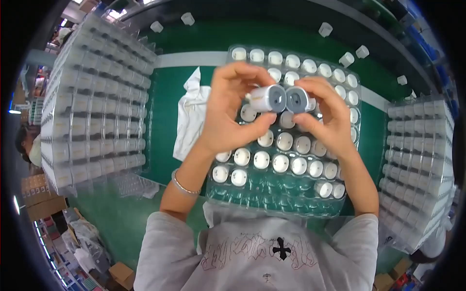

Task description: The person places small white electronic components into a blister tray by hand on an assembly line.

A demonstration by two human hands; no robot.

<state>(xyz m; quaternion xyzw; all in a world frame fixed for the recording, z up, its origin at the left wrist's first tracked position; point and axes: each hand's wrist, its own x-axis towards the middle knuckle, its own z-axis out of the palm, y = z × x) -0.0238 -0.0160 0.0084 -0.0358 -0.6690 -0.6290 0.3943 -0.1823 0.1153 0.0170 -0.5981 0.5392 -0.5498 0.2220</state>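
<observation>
My left hand (233, 109) pinches a white cylindrical housing (261, 99) between thumb and fingers, its dark grey end turned to the right. Close beside it, my right hand (327, 109) grips a second white housing (305, 101) with a similar grey end facing left. The two grey ends almost meet; whether they touch I cannot tell. Both are raised above a clear plastic tray (274, 201) full of round white pieces (280, 163). Several pockets at the tray's near side hold nothing.
Tall stacks of filled clear trays stand at left (97, 106) and right (420, 160). A crumpled white cloth (190, 119) lies left of the tray on the green table. Beyond, several small white parts (325, 29) sit on a dark green surface.
</observation>
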